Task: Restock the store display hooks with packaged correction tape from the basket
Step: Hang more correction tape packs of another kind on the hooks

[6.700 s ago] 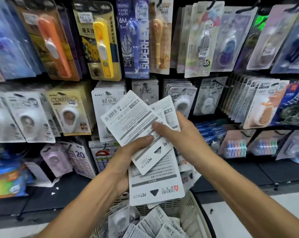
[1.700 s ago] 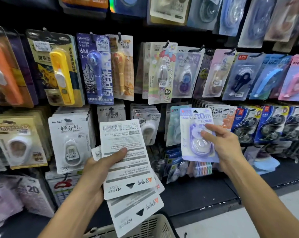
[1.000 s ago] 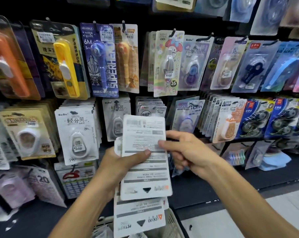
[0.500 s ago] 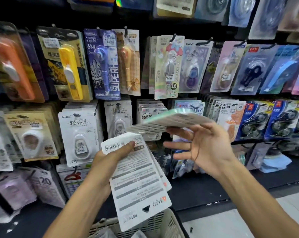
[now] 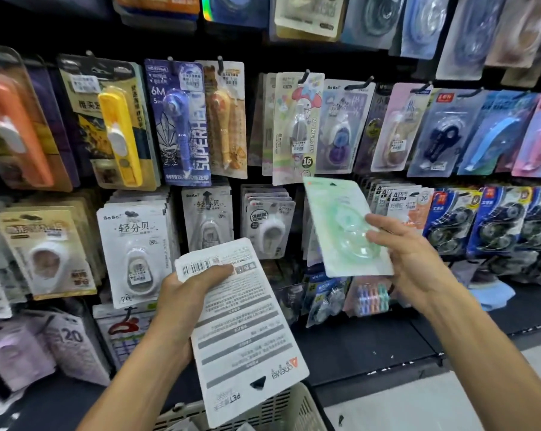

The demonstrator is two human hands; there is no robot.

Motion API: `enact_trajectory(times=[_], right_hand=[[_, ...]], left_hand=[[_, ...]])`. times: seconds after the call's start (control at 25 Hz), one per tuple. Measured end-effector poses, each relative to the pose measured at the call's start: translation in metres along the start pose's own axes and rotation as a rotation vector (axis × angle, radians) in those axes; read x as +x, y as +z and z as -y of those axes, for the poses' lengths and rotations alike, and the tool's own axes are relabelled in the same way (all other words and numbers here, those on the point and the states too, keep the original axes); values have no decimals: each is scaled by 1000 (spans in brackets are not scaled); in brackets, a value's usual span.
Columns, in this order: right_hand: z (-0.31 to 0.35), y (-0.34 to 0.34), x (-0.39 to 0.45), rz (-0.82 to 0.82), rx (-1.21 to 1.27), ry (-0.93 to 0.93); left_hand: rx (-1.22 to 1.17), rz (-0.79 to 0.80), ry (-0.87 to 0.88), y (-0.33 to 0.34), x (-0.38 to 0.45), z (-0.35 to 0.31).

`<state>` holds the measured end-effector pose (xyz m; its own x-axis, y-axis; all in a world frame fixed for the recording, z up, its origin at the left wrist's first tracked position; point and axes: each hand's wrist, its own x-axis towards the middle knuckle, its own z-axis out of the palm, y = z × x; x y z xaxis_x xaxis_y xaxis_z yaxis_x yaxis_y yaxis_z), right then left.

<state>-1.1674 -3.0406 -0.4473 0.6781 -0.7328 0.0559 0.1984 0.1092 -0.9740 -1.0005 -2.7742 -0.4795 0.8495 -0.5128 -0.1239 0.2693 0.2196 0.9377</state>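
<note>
My left hand point(image 5: 188, 293) grips a stack of white correction tape packs point(image 5: 241, 331), printed backs toward me, hang holes pointing down. My right hand point(image 5: 409, 259) holds one pale green correction tape pack point(image 5: 340, 231) by its lower right corner, blister front facing me, raised in front of the middle row of display hooks. Behind it hang packs of the same kind, mostly hidden. The cream basket point(image 5: 281, 412) sits at the bottom edge below the left hand's stack.
The black pegboard wall carries crowded rows of hanging packs: white BoBo packs point(image 5: 135, 253), grey packs point(image 5: 267, 222), blue packs point(image 5: 493, 225) at right. A dark shelf base point(image 5: 372, 346) runs below, with light floor point(image 5: 418, 409) at bottom right.
My right hand has turned the green pack from flat and edge-on to upright with its front facing me, and moved it right toward the hooks. The left hand's stack has stayed about where it was.
</note>
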Motion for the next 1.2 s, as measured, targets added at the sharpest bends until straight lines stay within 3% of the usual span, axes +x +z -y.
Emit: enact_trajectory(times=[0.04,0.12,0.28,0.44,0.48,0.56,0.64,0.68,0.72,0.8,0.88,0.92,0.96,1.08,1.16,1.2], right_hand=[[-3,-11,5,-132,-89,-8],[-13,-24,11,-247,-257,15],[-21,-20,14,-248,-258,20],[-22,5,-1,-290,-827,-97],[-21,18,-11,-170,-771,-116],[-22,49,-31,241,-486,58],[-31,76,-46,554,-506,159],[-35,85,-51,619,-512,156],[-37,92,-53,608,-467,137],[-31,96,-54,431,-316,30],[-20,88,-48,273,-216,-217],[-17,85,-45,242,-206,-354],[-18,82,-42,225,-253,-482],[-36,84,-45,169,-826,-965],[-47,85,-42,182,-829,-836],[-43,89,-43,182,-641,-592]], left_hand=[[5,-4,6,1,0,0],[2,-16,7,2,0,1],[-48,-4,-32,2,2,3],[-20,30,24,3,0,2],[3,40,64,5,-1,1],[72,58,166,8,-5,1],[183,54,295,12,-10,2],[222,46,344,14,-12,1],[244,21,371,15,-12,0],[264,-83,384,11,-15,-3],[269,-147,302,1,-12,-10],[268,-97,213,2,-8,-14],[279,-10,114,3,-5,-15],[185,207,-68,15,-8,-11],[31,243,-106,20,-13,-8],[-49,223,-94,18,-14,-7]])
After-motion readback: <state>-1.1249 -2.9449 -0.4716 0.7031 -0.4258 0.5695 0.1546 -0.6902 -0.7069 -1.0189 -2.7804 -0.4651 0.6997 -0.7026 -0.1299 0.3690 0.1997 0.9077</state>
